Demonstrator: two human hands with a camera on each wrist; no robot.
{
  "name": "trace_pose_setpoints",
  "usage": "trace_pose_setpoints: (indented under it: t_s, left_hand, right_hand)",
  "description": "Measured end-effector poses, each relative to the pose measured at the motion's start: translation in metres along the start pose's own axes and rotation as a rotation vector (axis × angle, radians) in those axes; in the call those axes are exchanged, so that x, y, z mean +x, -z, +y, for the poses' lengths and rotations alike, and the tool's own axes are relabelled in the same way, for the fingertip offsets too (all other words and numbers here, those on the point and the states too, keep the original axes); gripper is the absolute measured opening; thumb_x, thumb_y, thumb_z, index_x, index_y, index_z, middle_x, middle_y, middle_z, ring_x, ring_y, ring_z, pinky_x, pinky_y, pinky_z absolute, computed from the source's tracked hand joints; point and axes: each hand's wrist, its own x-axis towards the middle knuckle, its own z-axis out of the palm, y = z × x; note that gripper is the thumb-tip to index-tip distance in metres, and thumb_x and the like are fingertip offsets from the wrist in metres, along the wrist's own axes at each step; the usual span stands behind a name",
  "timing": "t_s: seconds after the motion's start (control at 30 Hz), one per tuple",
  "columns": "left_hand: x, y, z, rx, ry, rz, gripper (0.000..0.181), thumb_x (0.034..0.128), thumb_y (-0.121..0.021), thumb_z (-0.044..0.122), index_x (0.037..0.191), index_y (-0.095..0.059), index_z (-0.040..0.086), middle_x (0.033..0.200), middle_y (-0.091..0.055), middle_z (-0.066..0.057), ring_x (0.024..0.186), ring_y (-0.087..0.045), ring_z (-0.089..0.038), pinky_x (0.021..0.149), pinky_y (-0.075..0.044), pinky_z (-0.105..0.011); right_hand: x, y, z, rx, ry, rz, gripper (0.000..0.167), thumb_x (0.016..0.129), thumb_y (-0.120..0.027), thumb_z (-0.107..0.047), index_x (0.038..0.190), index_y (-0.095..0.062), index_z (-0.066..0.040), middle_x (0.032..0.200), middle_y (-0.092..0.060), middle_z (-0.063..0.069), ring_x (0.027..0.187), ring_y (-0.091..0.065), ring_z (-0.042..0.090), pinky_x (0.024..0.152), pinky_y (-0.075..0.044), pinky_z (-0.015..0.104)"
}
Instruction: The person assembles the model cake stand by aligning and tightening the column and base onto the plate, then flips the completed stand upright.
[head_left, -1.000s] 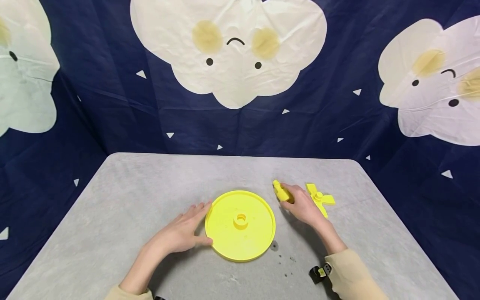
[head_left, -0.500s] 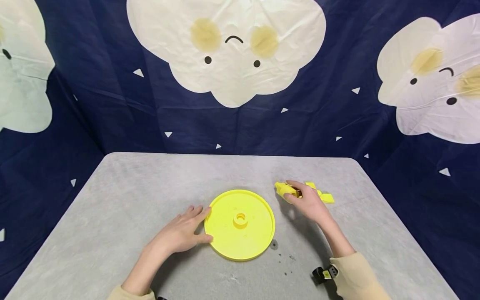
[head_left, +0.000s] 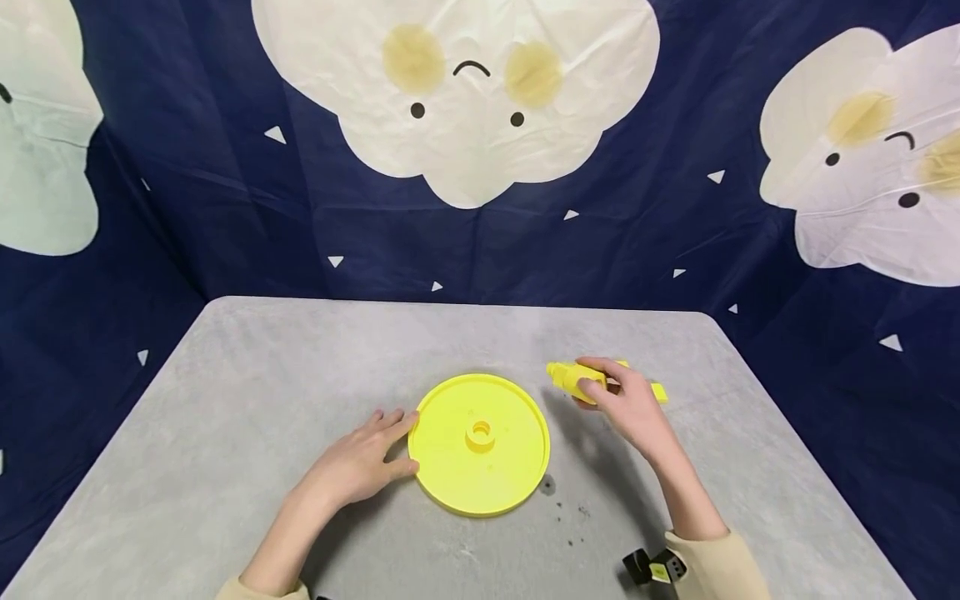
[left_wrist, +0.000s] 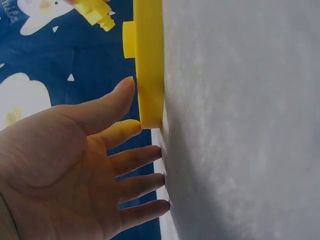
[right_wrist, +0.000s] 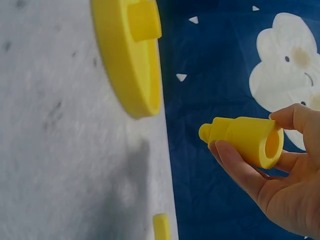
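A round yellow dish (head_left: 513, 479) with a raised rim and a short hollow post at its centre lies flat on the table. My left hand (head_left: 352, 462) is at its left edge, fingers stretched out; in the left wrist view a fingertip touches the dish's edge (left_wrist: 150, 65). To the dish's right, my right hand (head_left: 636, 410) holds a yellow stepped hollow cylinder (head_left: 573, 379) above the table between thumb and fingers. The cylinder's narrow end points left, and its open wide end (right_wrist: 273, 142) shows in the right wrist view.
A yellow bladed piece (head_left: 659, 392) lies behind the right hand, mostly hidden. Dark specks mark the grey table (head_left: 300, 358) near the dish. A navy cloth with clouds (head_left: 465, 242) hangs behind and beside the table. A black device (head_left: 651, 568) sits at the right cuff.
My right hand has lifted the stepped cylinder off the table, turned it more sideways and shifted slightly right, covering more of the bladed piece. The left hand and dish have stayed put.
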Motion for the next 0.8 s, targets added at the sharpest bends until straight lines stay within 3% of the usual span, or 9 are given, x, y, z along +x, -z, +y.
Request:
trace_pose_setpoints:
  t_s: [0.17, 0.3, 0.43, 0.8]
  left_hand:
    - [0.001, 0.000, 0.003, 0.004, 0.018, -0.004, 0.072, 0.0954, -0.072, 0.038, 0.157, -0.044, 0.015, 0.163, -0.041, -0.021, 0.154, -0.029, -0.048, 0.117, -0.035, -0.069]
    - [0.001, 0.000, 0.004, 0.013, 0.043, -0.016, 0.073, 0.0955, -0.072, 0.037, 0.158, -0.043, 0.015, 0.164, -0.039, -0.021, 0.155, -0.028, -0.048, 0.118, -0.034, -0.069]
    - [0.001, 0.001, 0.005, 0.026, 0.049, -0.009, 0.072, 0.0950, -0.072, 0.039, 0.157, -0.044, 0.015, 0.163, -0.040, -0.022, 0.153, -0.030, -0.049, 0.116, -0.036, -0.070]
    - [0.001, 0.000, 0.008, 0.046, 0.054, 0.004, 0.072, 0.0944, -0.073, 0.039, 0.157, -0.045, 0.015, 0.161, -0.042, -0.023, 0.152, -0.033, -0.050, 0.114, -0.037, -0.071]
  right_hand:
    - [-0.007, -0.001, -0.012, 0.099, 0.028, 0.011, 0.045, 0.100, -0.058, -0.015, 0.144, -0.058, -0.006, 0.142, -0.056, 0.019, 0.107, -0.075, 0.035, 0.087, -0.064, 0.030]
    - [-0.008, -0.010, -0.019, 0.149, 0.037, 0.025, 0.042, 0.099, -0.057, -0.010, 0.140, -0.060, -0.005, 0.139, -0.058, 0.019, 0.106, -0.072, 0.026, 0.087, -0.064, 0.028]
    - [-0.008, -0.020, -0.022, 0.152, 0.050, 0.041, 0.039, 0.098, -0.059, -0.011, 0.137, -0.062, -0.007, 0.135, -0.060, 0.016, 0.103, -0.067, 0.018, 0.086, -0.064, 0.029]
    - [-0.010, -0.042, -0.033, 0.233, 0.053, 0.071, 0.036, 0.096, -0.073, -0.023, 0.129, -0.064, -0.012, 0.121, -0.069, 0.010, 0.098, -0.070, 0.013, 0.085, -0.064, 0.035]
